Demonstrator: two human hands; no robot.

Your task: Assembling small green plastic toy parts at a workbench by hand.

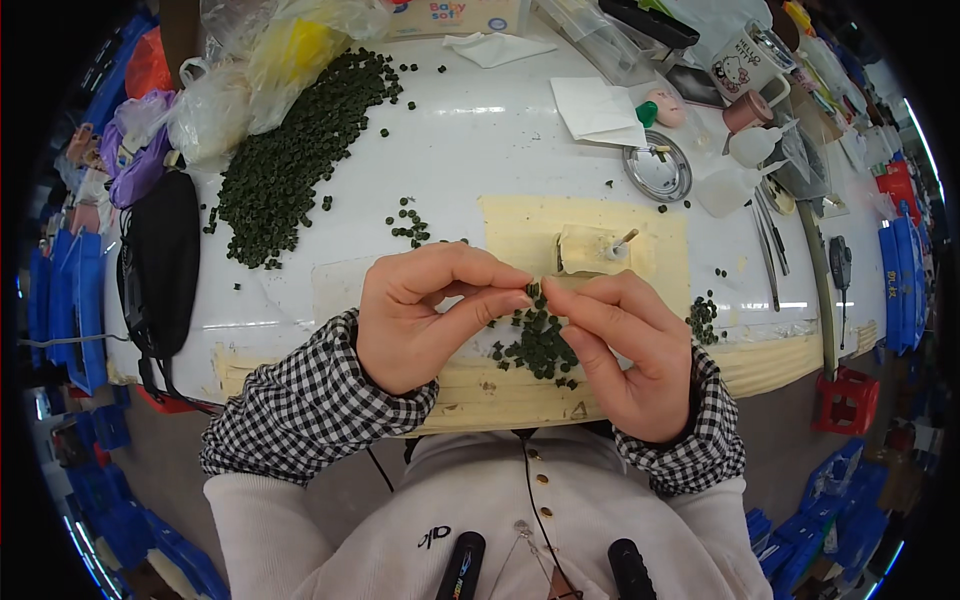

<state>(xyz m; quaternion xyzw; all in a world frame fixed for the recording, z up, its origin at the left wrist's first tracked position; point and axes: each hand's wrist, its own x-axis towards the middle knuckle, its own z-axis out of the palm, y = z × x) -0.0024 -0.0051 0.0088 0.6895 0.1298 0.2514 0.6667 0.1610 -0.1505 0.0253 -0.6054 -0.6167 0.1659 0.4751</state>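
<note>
In front of me, my left hand (425, 315) pinches a small dark green piece (534, 289) between thumb and forefinger. My right hand (635, 350) meets it from the other side, fingertips closed at the same piece. Fingers partly cover it, so its exact kind is unclear. Below and between the hands lies a loose heap of similar dark green pieces (540, 347), close to the table's near edge. Just beyond the fingers stands a small pale block (590, 250) with a short upright peg (625, 241), on a yellowish sheet (515, 222).
A large pile of green pieces (300, 150) spreads at the far left beside plastic bags (210, 110) and a black pouch (160, 265). To the right are a round metal dish (657, 168), tweezers (765, 250), a screwdriver (840, 275) and a white mug (745, 68).
</note>
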